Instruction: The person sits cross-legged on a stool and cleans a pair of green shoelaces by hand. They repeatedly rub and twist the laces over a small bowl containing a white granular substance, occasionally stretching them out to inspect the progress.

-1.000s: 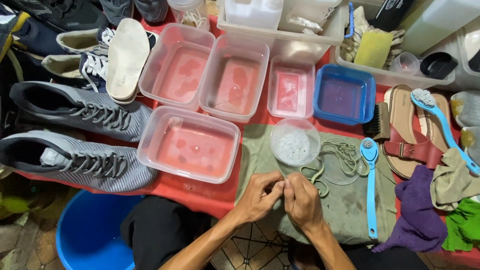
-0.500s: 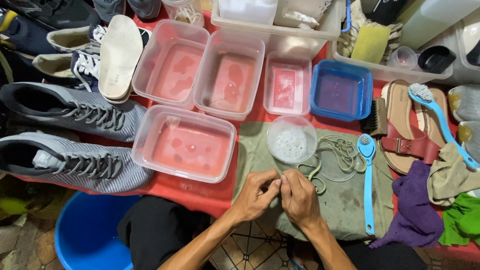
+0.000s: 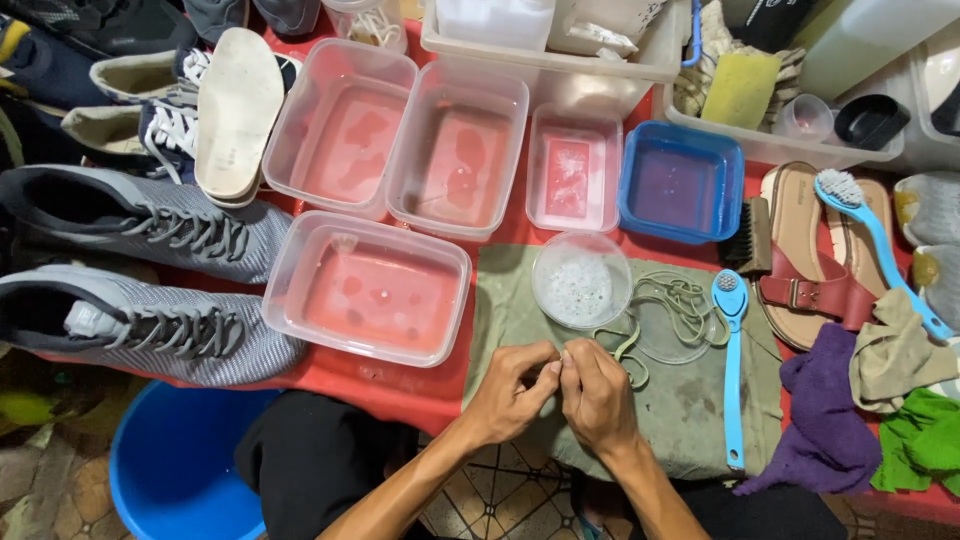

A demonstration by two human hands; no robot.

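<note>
Olive-green shoelace (image 3: 660,305), pinched at one end between left hand (image 3: 512,392) and right hand (image 3: 598,392), both closed on it with fingertips meeting near the desk's front edge; the rest of the lace looped loosely on an olive-green cloth (image 3: 690,400) spread at front centre of the red desk (image 3: 420,385). Just behind the hands on that cloth, a small round clear bowl of soapy water (image 3: 581,279), with a clear round lid (image 3: 668,335) beside it under the lace loops. To the right, along the cloth's edge, a light-blue long-handled brush (image 3: 733,370), then a purple rag (image 3: 815,420) and a bright green rag (image 3: 925,440) toward the front right corner. Farther back, a brown leather sandal (image 3: 800,260) with a second blue brush (image 3: 880,250) across it. Left of the cloth, a clear rectangular plastic tub of water (image 3: 365,288); behind it, two similar tubs (image 3: 400,135), a smaller clear tub (image 3: 573,165) and a blue square tub (image 3: 680,180). At the left edge, two grey knit sneakers (image 3: 140,270). Below the front edge, a blue bucket (image 3: 175,460) on the floor.
</note>
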